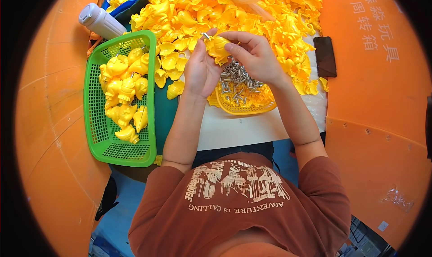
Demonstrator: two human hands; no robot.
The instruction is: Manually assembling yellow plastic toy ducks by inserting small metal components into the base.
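In the head view I saw a yellow plastic piece [218, 49] between both hands, beside the heap of yellow shells [189, 17]: the left hand [201, 73] gripped its left side, and the right hand [257, 58] pinched its right side between thumb and fingers. Its long axis seemed to slant from far left to near right, a metal stub [206, 35] at its far-left end pointing far left, though fingers hid part of it. Nearer stood a yellow basket [245, 111] with silvery metal pieces [240, 79]; leftward, a green basket [151, 99] held yellow figures [127, 90].
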